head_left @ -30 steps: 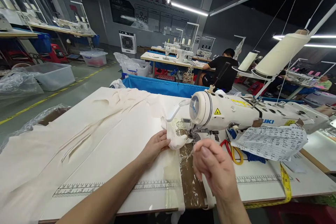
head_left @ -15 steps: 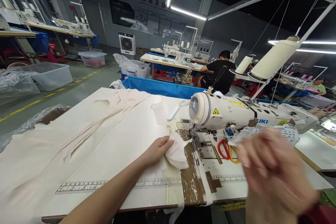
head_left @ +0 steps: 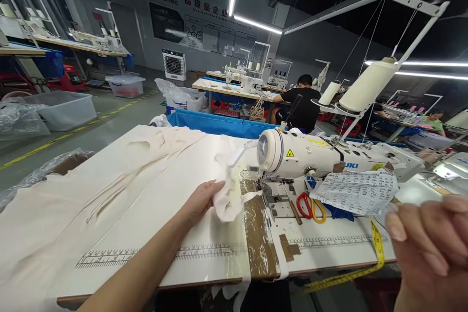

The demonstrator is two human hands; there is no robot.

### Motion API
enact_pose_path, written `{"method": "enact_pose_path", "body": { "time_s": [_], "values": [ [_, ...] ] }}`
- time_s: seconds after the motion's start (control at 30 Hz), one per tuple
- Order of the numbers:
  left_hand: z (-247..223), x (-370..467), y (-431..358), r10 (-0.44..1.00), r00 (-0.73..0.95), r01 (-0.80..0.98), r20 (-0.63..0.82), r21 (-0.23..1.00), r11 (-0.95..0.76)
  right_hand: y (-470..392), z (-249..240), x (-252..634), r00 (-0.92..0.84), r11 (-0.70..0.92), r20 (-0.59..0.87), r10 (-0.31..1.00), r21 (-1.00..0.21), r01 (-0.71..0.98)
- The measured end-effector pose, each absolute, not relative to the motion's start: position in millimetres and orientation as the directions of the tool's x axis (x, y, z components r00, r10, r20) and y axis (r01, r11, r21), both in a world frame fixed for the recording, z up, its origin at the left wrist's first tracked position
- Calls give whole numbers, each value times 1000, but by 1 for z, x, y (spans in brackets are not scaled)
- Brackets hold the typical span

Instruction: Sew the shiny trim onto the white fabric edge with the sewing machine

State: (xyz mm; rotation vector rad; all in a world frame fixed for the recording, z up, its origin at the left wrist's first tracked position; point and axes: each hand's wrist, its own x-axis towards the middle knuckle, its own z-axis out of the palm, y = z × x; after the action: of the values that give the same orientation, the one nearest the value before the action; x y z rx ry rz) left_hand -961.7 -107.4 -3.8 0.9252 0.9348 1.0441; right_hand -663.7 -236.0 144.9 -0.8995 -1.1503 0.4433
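Note:
My left hand [head_left: 203, 200] pinches the edge of a small white fabric piece [head_left: 228, 204] between thumb and fingers, just left of the sewing machine's needle area. A thin strip of that fabric points right toward the presser foot. My right hand [head_left: 435, 243] is raised at the far right, near the front table edge, with fingers curled; whether anything is inside them is hidden. Between the hands stands the white sewing machine [head_left: 300, 153], with red-and-yellow-handled scissors [head_left: 310, 208] and a wooden-handled tool [head_left: 295, 213] lying beside its bed.
A large spread of white cloth [head_left: 109, 180] covers the table's left part. A yellow tape measure [head_left: 376, 246] hangs over the front edge. A written sheet [head_left: 354, 190] is fixed to the machine. Thread cones [head_left: 367, 85] stand behind. A person in black [head_left: 302, 109] sits farther back.
My left hand has drawn the fabric piece a little left, away from the needle area. My right hand has moved right and slightly down, uncovering the written sheet and tape measure.

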Motion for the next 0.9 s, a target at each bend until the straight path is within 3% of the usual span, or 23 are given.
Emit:
{"method": "enact_pose_path", "body": {
  "time_s": [0.1,0.2,0.27,0.4,0.47,0.5,0.53,0.6,0.67,0.7,0.9],
  "values": [
    [-2,-975,-116,981,24,-363,-195,912,190,-231,122,-685,267,578,548,793,-815,-41],
    [-6,-989,-131,948,-219,-447,-232,887,114,-220,92,-718,-89,348,346,934,-937,9],
    [-12,-994,-144,921,-314,-482,-231,874,55,-208,75,-748,-301,208,176,937,-975,75],
    [-24,-990,-171,958,-203,-502,-201,862,74,-168,70,-815,-584,219,158,797,-975,36],
    [-27,-988,-180,973,-85,-481,-214,864,148,-144,81,-844,-625,395,249,740,-913,104],
    [-27,-988,-183,974,-36,-473,-224,862,181,-132,87,-855,-596,552,362,717,-816,169],
    [-25,-990,-185,972,-6,-474,-236,856,205,-122,94,-863,-555,608,423,717,-768,201],
    [-19,-996,-185,969,-17,-513,-248,834,204,-109,101,-868,-545,763,549,633,-560,323],
    [-10,-1004,-181,964,-87,-562,-250,812,159,-108,95,-860,-585,820,575,572,-375,433],
    [-5,-1008,-179,960,-124,-575,-253,807,138,-111,86,-852,-603,814,549,579,-342,470],
    [23,-1018,-146,978,-136,-481,-160,873,76,-128,7,-798,-494,636,404,770,-424,644]
  ]
}}
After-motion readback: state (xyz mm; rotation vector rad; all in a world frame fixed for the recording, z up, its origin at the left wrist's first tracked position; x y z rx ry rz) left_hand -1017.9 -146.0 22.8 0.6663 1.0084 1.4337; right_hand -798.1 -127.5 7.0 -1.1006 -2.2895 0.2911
